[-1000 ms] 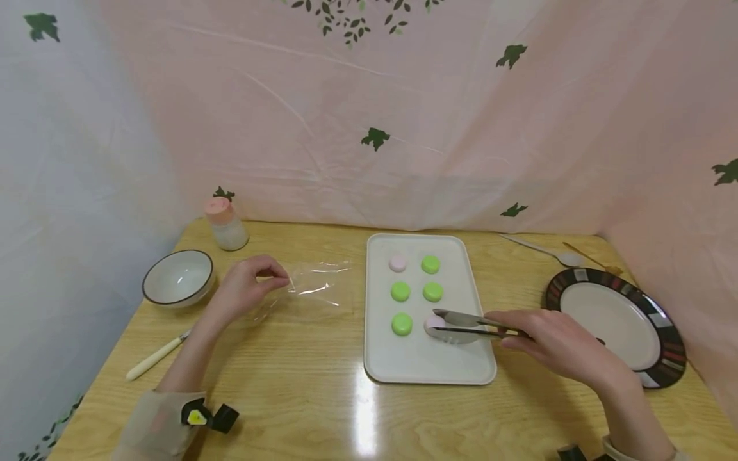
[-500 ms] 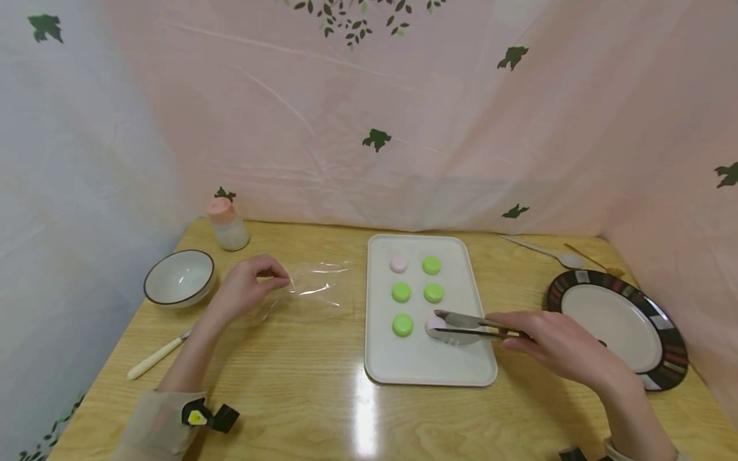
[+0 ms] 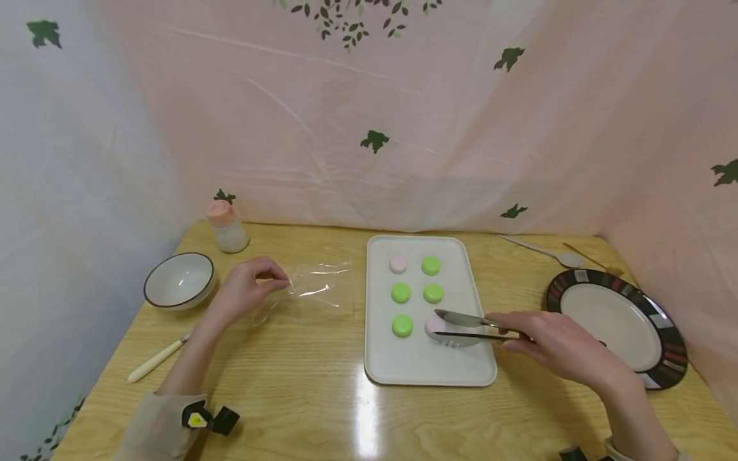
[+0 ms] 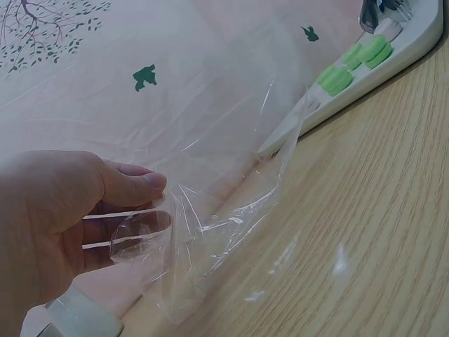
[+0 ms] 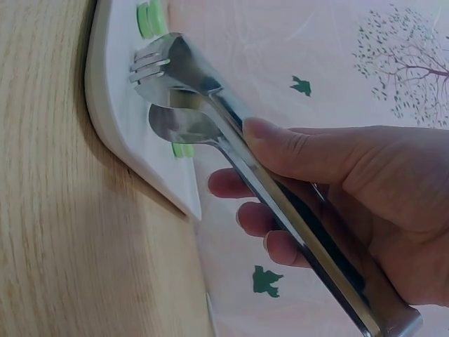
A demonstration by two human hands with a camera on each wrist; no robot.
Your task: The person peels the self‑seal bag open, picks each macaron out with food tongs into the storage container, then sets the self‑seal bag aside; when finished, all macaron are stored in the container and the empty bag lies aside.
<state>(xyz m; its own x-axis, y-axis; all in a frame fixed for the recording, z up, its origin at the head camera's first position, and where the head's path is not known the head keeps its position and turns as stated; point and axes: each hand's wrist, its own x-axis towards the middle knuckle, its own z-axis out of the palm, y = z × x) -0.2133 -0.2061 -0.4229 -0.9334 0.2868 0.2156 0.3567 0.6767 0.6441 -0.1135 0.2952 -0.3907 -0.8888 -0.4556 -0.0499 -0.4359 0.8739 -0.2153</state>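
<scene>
My left hand (image 3: 248,287) pinches the edge of a clear plastic bag (image 4: 224,225) between thumb and fingertips, and the bag spreads out toward the tray. On the white tray (image 3: 429,368) lie several green macarons (image 3: 401,326) and two pale pink ones, one pink macaron (image 3: 398,264) at the far left. My right hand (image 3: 553,336) grips metal tongs (image 5: 231,144) with fork-like teeth on one tip. In the head view the tongs' tips straddle the near pink macaron (image 3: 434,324), which they partly cover; whether they touch it, I cannot tell.
A bowl (image 3: 180,280), a pink-capped jar (image 3: 227,227) and a cream-handled utensil (image 3: 154,362) stand or lie left. A dark-rimmed plate (image 3: 671,349) lies right, with a pale spoon (image 3: 567,258) and a thin gold-coloured utensil (image 3: 594,258) behind it.
The near arm of the tongs has shifted slightly toward the person, so the tips look a little wider apart. The left hand and the bag have stayed in place.
</scene>
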